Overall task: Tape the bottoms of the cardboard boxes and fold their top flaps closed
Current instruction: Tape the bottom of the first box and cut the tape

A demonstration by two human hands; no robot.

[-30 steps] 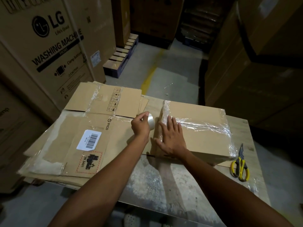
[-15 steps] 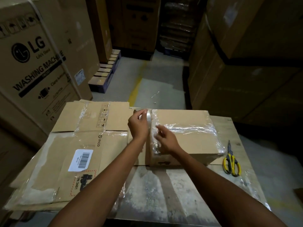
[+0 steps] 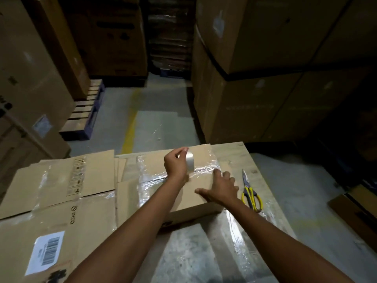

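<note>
Tape roll (image 3: 189,164) is gripped by the left hand (image 3: 176,166) at the taped seam of the cardboard box (image 3: 189,194), which lies on the desk (image 3: 204,252) under both hands, while the right hand (image 3: 221,187) presses flat with spread fingers on the box top, and the scissors (image 3: 252,195) lie just right of it.

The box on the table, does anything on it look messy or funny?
Yes. The clear tape on the box looks crinkly and bunched along the middle seam and the left end, not smooth and flat. The left hand holds the tape roll over it while the right hand presses the box. Nothing looks torn or spilled.
</note>
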